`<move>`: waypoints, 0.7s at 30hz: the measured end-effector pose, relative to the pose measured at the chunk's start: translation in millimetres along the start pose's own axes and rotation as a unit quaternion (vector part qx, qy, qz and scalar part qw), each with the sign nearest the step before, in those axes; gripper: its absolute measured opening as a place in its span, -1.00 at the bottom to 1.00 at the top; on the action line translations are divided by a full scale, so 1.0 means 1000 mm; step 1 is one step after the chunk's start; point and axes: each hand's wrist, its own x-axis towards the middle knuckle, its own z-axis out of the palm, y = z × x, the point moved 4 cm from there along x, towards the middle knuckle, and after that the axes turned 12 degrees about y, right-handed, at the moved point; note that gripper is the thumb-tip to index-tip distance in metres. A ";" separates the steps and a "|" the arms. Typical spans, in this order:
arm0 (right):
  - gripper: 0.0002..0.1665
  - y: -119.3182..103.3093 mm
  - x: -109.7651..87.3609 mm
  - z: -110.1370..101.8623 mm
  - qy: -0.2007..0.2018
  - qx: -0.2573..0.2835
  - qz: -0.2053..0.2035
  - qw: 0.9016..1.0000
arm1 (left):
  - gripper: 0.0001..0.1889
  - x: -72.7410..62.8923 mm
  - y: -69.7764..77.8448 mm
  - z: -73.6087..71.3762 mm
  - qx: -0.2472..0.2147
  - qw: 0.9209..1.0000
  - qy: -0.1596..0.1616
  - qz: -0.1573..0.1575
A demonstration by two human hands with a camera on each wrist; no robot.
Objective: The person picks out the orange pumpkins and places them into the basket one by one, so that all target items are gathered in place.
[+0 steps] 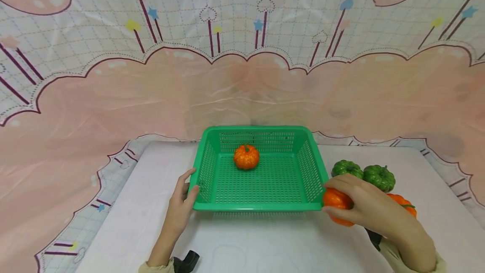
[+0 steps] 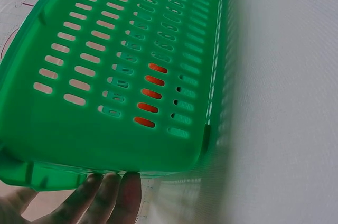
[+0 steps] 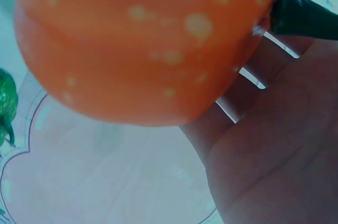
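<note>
A green plastic basket (image 1: 261,207) with slotted walls stands on the white table. Inside it, near the back left, lies an orange, ribbed, pumpkin-shaped vegetable (image 1: 246,157). My left hand (image 1: 182,201) holds the basket's left rim near the front corner; in the left wrist view its fingers (image 2: 127,197) touch the rim. An orange bell pepper (image 1: 337,201) with a green stem is in my right hand (image 1: 365,203), just beside the basket's front right corner. The right wrist view shows this pepper (image 3: 142,49) close up against the fingers, its far side hidden.
Two green peppers (image 1: 346,167) (image 1: 379,178) sit to the right of the basket. Another orange pepper (image 1: 403,204) lies partly behind my right wrist. A patterned cloth (image 1: 250,92) hangs behind the white table (image 1: 265,243).
</note>
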 end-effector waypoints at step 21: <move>-0.46 -0.016 0.025 0.008 -0.030 0.027 -0.025 0.999 | -0.51 0.000 0.000 0.000 -0.009 1.000 -0.007 -0.007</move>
